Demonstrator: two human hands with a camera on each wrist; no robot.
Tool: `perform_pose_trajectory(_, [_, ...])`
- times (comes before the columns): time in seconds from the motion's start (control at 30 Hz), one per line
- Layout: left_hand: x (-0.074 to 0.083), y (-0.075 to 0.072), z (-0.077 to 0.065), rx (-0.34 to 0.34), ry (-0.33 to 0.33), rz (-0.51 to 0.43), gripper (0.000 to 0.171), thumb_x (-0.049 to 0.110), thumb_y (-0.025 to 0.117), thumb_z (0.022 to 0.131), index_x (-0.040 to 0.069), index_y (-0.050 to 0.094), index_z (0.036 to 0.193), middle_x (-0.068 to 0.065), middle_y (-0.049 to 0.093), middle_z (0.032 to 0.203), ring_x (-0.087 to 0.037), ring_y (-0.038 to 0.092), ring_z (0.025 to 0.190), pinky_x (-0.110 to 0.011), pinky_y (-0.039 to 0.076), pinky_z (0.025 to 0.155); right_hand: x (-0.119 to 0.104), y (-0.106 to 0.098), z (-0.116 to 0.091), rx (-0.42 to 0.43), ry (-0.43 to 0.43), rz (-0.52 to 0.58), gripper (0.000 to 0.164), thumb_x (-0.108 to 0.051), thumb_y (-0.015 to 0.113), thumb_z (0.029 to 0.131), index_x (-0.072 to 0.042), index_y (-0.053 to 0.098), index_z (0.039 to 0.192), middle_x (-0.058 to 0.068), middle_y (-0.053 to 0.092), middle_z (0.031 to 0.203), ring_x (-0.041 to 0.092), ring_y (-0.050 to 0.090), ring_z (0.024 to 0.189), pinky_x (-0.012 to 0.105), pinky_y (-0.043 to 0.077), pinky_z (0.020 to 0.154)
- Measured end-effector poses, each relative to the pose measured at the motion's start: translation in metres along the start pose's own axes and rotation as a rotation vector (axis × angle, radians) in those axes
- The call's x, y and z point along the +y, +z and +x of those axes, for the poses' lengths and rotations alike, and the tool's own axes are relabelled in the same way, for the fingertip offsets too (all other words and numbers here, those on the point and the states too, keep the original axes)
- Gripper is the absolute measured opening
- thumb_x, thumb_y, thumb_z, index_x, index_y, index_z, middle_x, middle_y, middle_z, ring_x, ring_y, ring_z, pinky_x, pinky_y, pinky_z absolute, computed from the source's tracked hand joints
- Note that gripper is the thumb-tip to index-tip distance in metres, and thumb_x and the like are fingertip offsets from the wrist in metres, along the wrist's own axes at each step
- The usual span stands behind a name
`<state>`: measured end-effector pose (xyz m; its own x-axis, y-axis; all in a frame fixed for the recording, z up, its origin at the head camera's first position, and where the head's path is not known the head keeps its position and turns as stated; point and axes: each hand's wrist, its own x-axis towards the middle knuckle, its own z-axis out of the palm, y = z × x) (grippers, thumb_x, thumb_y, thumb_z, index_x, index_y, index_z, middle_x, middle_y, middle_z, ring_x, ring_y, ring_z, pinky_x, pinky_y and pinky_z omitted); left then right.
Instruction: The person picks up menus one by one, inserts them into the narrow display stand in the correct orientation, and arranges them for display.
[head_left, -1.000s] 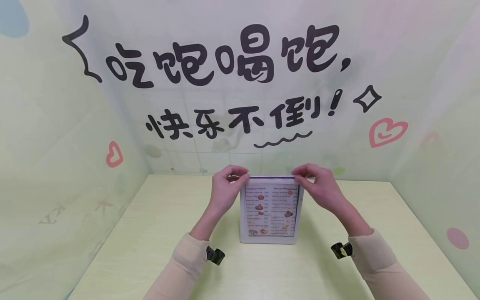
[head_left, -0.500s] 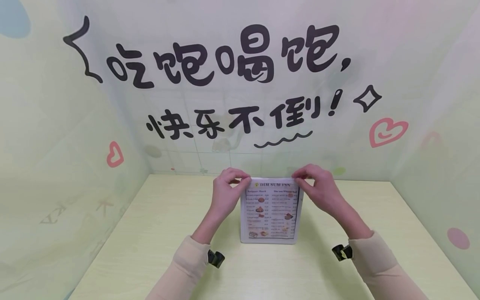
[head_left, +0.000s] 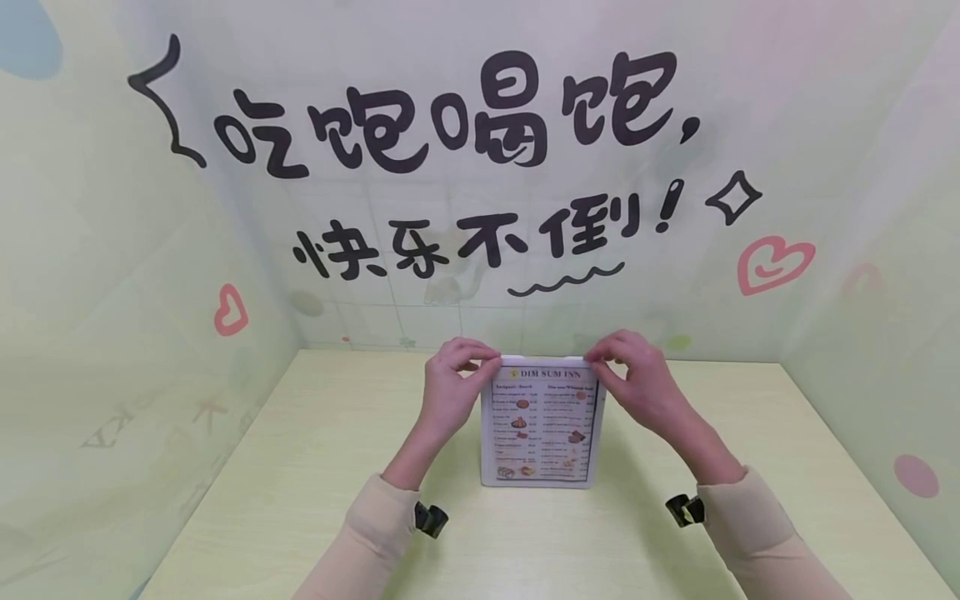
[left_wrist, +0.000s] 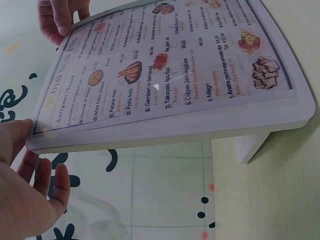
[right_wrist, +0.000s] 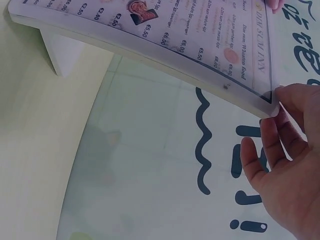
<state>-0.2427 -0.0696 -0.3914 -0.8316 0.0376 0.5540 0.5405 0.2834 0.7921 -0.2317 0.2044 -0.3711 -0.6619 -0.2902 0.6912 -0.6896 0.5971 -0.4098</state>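
Observation:
A white menu stand (head_left: 487,437) stands tilted back on the table. On its face lies a printed menu sheet (head_left: 543,429) headed "DIM SUM INN". My left hand (head_left: 450,387) pinches the stand's upper left corner between thumb and fingers. At the upper right corner, my right hand (head_left: 643,379) does the same. The left wrist view shows the left hand (left_wrist: 32,187) with its lower fingers spread below the corner. In the right wrist view, the right hand (right_wrist: 287,170) has its thumb over the front. A white support leg (right_wrist: 62,50) props the stand from behind.
The stand rests on a pale wooden table (head_left: 337,417). Behind it rises a light printed backdrop (head_left: 450,192) with large black characters, and a side wall (head_left: 135,350) of the same kind flanks the left. Each wrist carries a small black camera (head_left: 431,519).
The sheet's print sits slightly lower on the stand than a second ago, and its heading has come into view. Both hands stay at the upper corners; the stand's foot has not moved.

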Motion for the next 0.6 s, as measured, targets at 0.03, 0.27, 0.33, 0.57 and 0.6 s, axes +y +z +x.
perform_pose_trajectory(0.03, [0.0, 0.0, 0.0, -0.002, -0.002, -0.004, 0.007, 0.003, 0.079, 0.089, 0.003, 0.08, 0.096, -0.004, 0.07, 0.101, -0.02, 0.062, 0.099, -0.034, 0.057, 0.081, 0.0, 0.0, 0.0, 0.001, -0.004, -0.003, 0.023, 0.014, 0.076, 0.081, -0.006, 0.075, 0.091, 0.002, 0.069, 0.094, 0.023, 0.06, 0.088, 0.035, 0.047, 0.071])
perform_pose_trajectory(0.27, [-0.001, -0.001, -0.002, -0.01, 0.009, -0.027, 0.01, 0.003, 0.079, 0.09, 0.002, 0.078, 0.1, -0.006, 0.07, 0.102, -0.021, 0.064, 0.096, -0.031, 0.058, 0.078, -0.002, -0.001, -0.002, -0.003, -0.001, -0.014, 0.021, 0.014, 0.076, 0.082, -0.005, 0.073, 0.091, 0.004, 0.068, 0.094, 0.022, 0.059, 0.088, 0.034, 0.045, 0.068])
perform_pose_trajectory(0.33, [-0.001, -0.003, -0.002, -0.01, 0.018, -0.019, 0.012, 0.004, 0.079, 0.09, 0.002, 0.077, 0.101, -0.006, 0.07, 0.103, -0.021, 0.064, 0.096, -0.032, 0.059, 0.077, -0.004, -0.002, -0.003, -0.003, 0.011, -0.024, 0.019, 0.012, 0.076, 0.083, -0.004, 0.072, 0.092, 0.005, 0.068, 0.095, 0.023, 0.059, 0.089, 0.036, 0.046, 0.069])
perform_pose_trajectory(0.57, [0.0, -0.02, -0.01, -0.025, 0.048, 0.033, 0.021, 0.006, 0.079, 0.09, 0.0, 0.075, 0.11, -0.008, 0.07, 0.109, -0.027, 0.065, 0.1, -0.034, 0.06, 0.078, -0.014, -0.012, -0.015, 0.031, 0.022, -0.073, 0.024, 0.01, 0.076, 0.084, -0.001, 0.071, 0.106, 0.009, 0.067, 0.106, 0.028, 0.061, 0.096, 0.039, 0.05, 0.083])
perform_pose_trajectory(0.6, [0.0, -0.023, -0.012, -0.028, 0.051, 0.04, 0.022, 0.006, 0.08, 0.09, 0.0, 0.074, 0.111, -0.008, 0.07, 0.11, -0.028, 0.065, 0.101, -0.035, 0.06, 0.078, -0.015, -0.014, -0.017, 0.035, 0.018, -0.075, 0.026, 0.011, 0.076, 0.084, -0.001, 0.07, 0.107, 0.009, 0.067, 0.108, 0.028, 0.061, 0.098, 0.037, 0.049, 0.085])
